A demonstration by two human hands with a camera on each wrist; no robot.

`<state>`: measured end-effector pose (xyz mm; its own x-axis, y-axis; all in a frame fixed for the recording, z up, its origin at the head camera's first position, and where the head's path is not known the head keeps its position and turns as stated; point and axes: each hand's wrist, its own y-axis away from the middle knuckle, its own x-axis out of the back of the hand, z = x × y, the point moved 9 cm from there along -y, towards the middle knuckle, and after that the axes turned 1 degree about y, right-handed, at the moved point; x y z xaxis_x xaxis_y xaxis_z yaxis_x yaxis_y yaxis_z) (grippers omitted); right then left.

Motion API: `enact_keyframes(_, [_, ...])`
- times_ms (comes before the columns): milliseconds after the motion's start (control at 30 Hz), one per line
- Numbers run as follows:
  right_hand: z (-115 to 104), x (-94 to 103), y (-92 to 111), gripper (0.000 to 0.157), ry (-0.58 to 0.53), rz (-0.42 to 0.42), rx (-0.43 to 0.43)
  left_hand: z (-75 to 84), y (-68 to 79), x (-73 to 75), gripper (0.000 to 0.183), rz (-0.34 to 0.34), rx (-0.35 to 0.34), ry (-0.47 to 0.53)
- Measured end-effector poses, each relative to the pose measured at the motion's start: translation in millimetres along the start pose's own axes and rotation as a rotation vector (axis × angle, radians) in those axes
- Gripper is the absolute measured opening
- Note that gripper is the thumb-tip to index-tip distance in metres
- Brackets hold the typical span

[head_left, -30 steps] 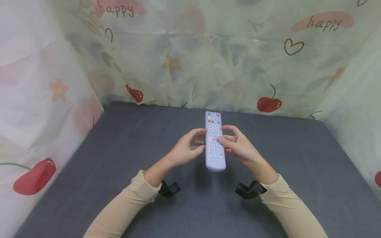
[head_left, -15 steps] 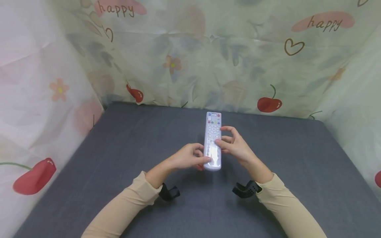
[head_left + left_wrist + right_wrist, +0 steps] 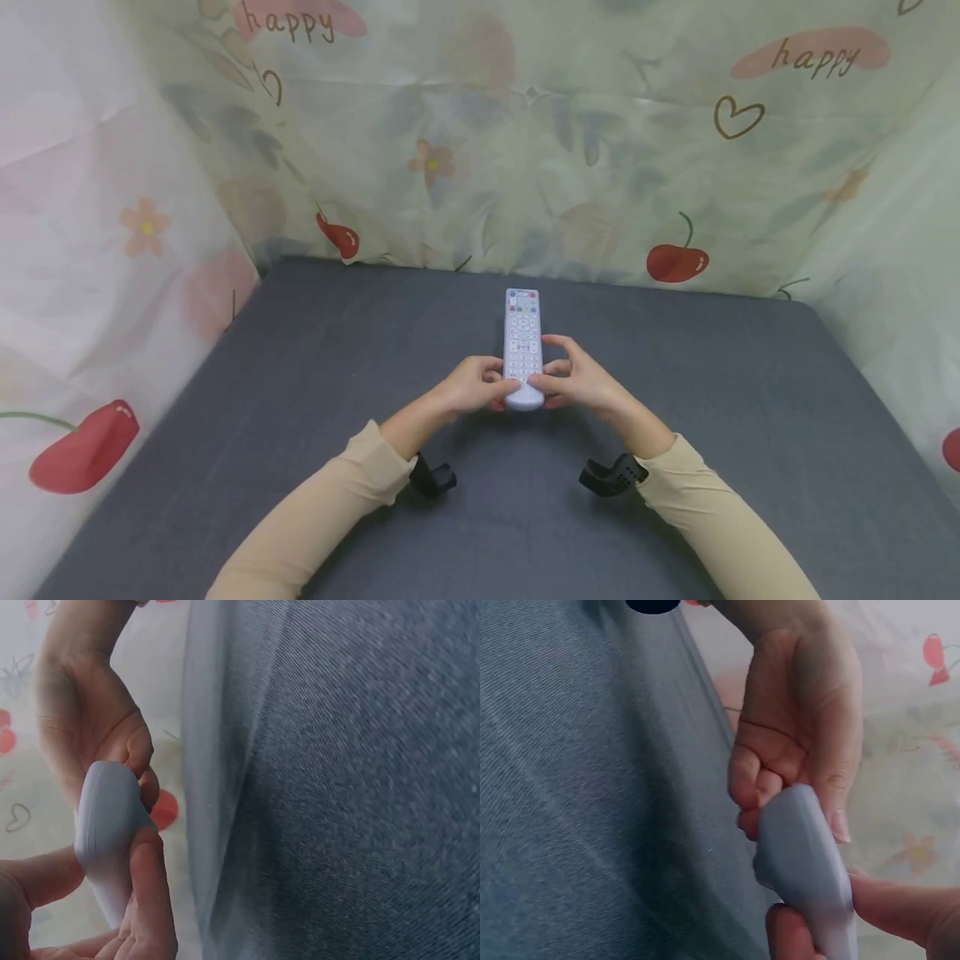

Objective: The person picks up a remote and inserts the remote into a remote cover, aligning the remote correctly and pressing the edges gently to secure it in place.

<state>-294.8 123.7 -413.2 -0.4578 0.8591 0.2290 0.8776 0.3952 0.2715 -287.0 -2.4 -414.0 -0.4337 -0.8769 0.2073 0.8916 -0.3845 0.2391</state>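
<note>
A white remote control with rows of buttons and a few coloured keys faces up between both hands, its far end toward the back wall. My left hand grips its near left edge, thumb on top and fingers curled beneath. On the opposite edge my right hand pinches it, thumb on the lower buttons and forefinger along the side. Both wrist views show the rounded near end of the remote, held above the tabletop. The remote's underside is partly hidden by fingers.
A dark grey cloth-covered table lies below the hands. Behind it hangs a printed curtain with cherries, flowers and lettering; similar fabric closes both sides. Black wrist straps show beneath the beige sleeves.
The left hand, apart from or just beside the remote a second ago, has closed on its near end. The right hand has slid toward the near end, and the remote has shifted slightly left.
</note>
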Motion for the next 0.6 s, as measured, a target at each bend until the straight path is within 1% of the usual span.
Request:
enact_keyframes(200, [9, 4.6, -5, 0.075, -0.003, 0.053, -0.013, -10.2, -8.3, -1.5, 0.052, -0.021, 0.052, 0.054])
enact_keyframes(400, [17, 7.5, -11, 0.071, 0.004, 0.073, -0.032, -16.6, -12.3, -4.8, 0.053, -0.045, 0.08, 0.081])
enact_keyframes(600, [21, 6.2, -14, 0.069, 0.012, 0.081, -0.042, -22.4, -15.7, -4.1, 0.053, -0.03, 0.113, 0.075])
